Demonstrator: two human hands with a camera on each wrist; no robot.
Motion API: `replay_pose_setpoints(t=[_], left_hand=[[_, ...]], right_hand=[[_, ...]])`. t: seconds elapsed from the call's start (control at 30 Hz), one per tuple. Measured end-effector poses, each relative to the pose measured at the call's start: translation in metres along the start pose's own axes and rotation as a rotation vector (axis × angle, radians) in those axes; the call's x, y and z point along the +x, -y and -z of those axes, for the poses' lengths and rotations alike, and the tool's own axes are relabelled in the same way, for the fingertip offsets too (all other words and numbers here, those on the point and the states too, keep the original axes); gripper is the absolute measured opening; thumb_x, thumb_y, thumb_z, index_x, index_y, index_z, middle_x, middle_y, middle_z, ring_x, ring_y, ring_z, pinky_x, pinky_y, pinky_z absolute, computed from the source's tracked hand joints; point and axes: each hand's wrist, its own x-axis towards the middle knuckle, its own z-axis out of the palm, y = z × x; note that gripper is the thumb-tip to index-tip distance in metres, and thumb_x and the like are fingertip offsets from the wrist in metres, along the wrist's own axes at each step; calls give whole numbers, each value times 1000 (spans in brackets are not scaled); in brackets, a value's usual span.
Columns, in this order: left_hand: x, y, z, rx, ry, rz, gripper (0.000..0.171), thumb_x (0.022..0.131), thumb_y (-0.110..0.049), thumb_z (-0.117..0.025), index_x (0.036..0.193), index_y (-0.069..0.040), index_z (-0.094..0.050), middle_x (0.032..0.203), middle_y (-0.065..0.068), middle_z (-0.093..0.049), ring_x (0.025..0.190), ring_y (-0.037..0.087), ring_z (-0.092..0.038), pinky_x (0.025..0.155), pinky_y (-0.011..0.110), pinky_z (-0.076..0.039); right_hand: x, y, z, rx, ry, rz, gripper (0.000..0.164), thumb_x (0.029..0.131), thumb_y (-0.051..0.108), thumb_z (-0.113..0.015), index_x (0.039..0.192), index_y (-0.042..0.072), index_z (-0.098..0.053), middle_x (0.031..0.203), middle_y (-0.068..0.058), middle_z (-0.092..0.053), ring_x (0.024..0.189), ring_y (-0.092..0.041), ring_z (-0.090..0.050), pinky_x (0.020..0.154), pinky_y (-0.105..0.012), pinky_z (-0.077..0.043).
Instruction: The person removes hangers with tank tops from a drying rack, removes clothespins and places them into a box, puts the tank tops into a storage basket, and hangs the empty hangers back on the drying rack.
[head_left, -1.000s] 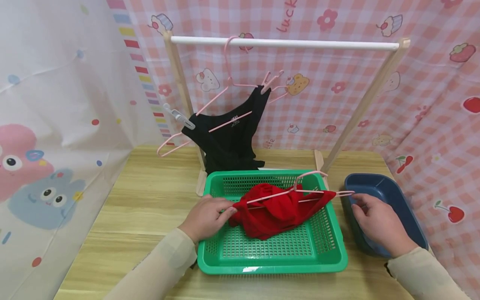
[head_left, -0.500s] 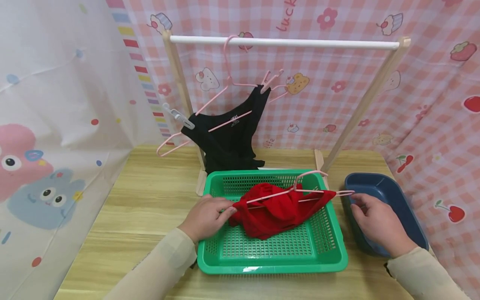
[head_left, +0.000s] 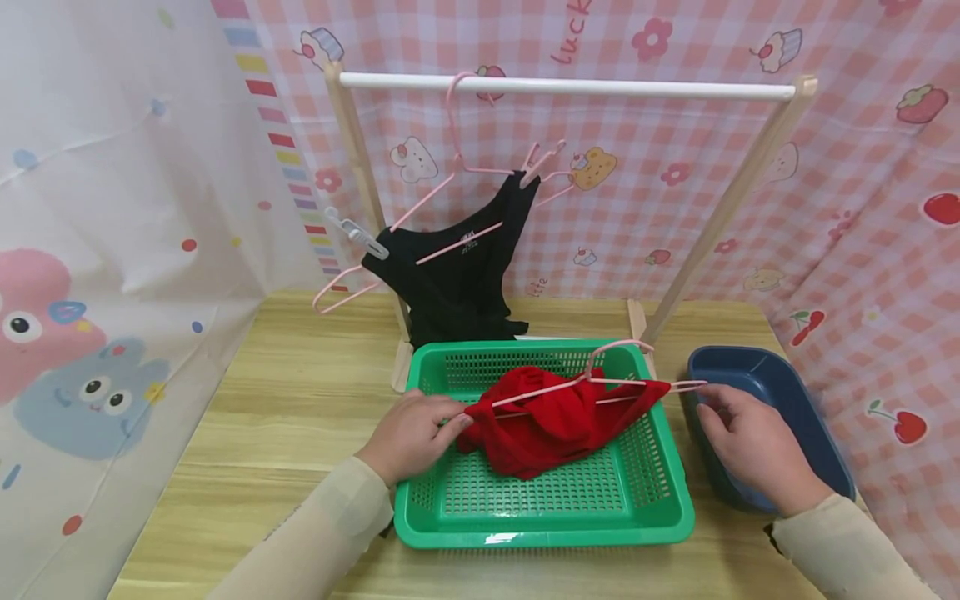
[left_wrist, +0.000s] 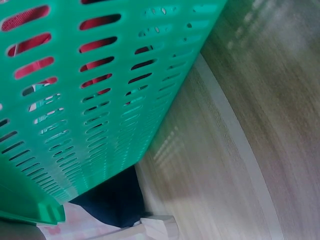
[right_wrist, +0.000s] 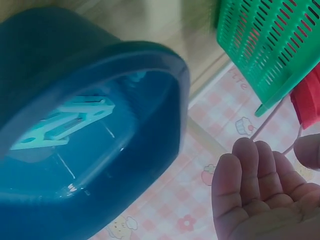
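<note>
A red tank top [head_left: 555, 429] lies bunched in a green perforated basket [head_left: 540, 537], with a pink hanger [head_left: 536, 393] threaded through it. My left hand [head_left: 412, 433] pinches the top's shoulder at the hanger's left end, thumb toward me. At the other end, the bare tip of the hanger sticks out past the red cloth and over the basket's rim. The fingertips of my right hand [head_left: 757, 442] are right at that tip. In the right wrist view its fingers [right_wrist: 249, 172] are extended, with the thumb apart from them.
Behind the basket, a black tank top [head_left: 465, 267] hangs on another pink hanger from the rack's white rod [head_left: 600, 86], held by a grey clothespin [head_left: 363, 237] and a pink clothespin [head_left: 536, 165]. Right of the basket, a dark blue basin [head_left: 761, 375] holds light clothespins [right_wrist: 80, 120].
</note>
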Motion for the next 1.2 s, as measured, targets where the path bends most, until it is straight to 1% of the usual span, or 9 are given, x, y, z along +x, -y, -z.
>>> replay_pose_setpoints(t=[0.13, 0.27, 0.43, 0.6, 0.73, 0.8, 0.9, 1.0, 1.2], left_hand=[[0, 0, 0, 0, 1, 0, 34, 95, -51, -38, 100, -34, -67, 100, -22, -65, 96, -2, -58, 80, 24, -38], [0, 0, 0, -1, 1, -1, 33, 95, -50, -39, 100, -34, -67, 100, -22, -65, 96, -2, -58, 81, 25, -38], [0, -1, 1, 3, 0, -4, 33, 96, -50, -39, 99, -33, -67, 100, -21, -65, 97, -2, -58, 81, 25, -38], [0, -1, 1, 6, 3, -5, 32, 96, -49, -39, 98, -33, -67, 99, -21, -65, 97, -1, -58, 81, 25, -38], [0, -1, 1, 6, 7, -1, 33, 96, -50, -38, 98, -33, -67, 99, -21, -65, 97, -2, -58, 81, 25, -38], [0, -1, 1, 7, 7, -1, 33, 96, -50, -38, 98, -33, -67, 100, -21, -65, 97, -2, -58, 81, 25, -38], [0, -1, 1, 6, 6, -3, 34, 96, -50, -38, 99, -33, -67, 100, -21, -65, 98, -2, -57, 81, 25, -38], [0, -2, 1, 4, 2, -9, 34, 96, -49, -38, 98, -33, -67, 100, -21, -65, 98, -2, -58, 81, 25, -38], [-2, -1, 3, -8, -14, -24, 36, 96, -49, -37, 100, -31, -67, 102, -19, -66, 101, 1, -58, 83, 26, -39]], right_hand=[[1, 4, 2, 8, 2, 11, 28, 91, 22, -57, 116, 11, -61, 94, -6, -67, 71, -14, -54, 57, -27, -42], [0, 8, 3, 29, 14, 32, 30, 91, 23, -57, 119, 11, -60, 96, -4, -67, 69, -12, -52, 56, -24, -42], [0, 16, 4, 41, -17, 62, 28, 91, 24, -58, 117, 14, -61, 103, -2, -66, 81, -13, -57, 63, -25, -46], [2, 27, 5, 42, -81, 92, 26, 88, 20, -61, 114, 14, -61, 103, 0, -63, 86, -14, -59, 66, -29, -49], [5, 36, 3, 22, -119, 149, 26, 86, 17, -65, 112, 13, -62, 105, -1, -60, 92, -18, -55, 71, -39, -46], [7, 41, 2, 9, -129, 186, 26, 84, 16, -67, 110, 14, -64, 106, -3, -58, 94, -20, -52, 71, -41, -42], [11, 47, 1, -2, -128, 236, 25, 82, 16, -70, 107, 16, -66, 105, -2, -58, 93, -19, -46, 72, -38, -38], [14, 54, -1, -17, -119, 273, 27, 79, 16, -72, 106, 19, -67, 104, 1, -58, 92, -15, -44, 72, -35, -36], [17, 64, -4, -48, -86, 305, 29, 78, 18, -74, 106, 20, -68, 101, 4, -58, 90, -13, -45, 71, -34, -40]])
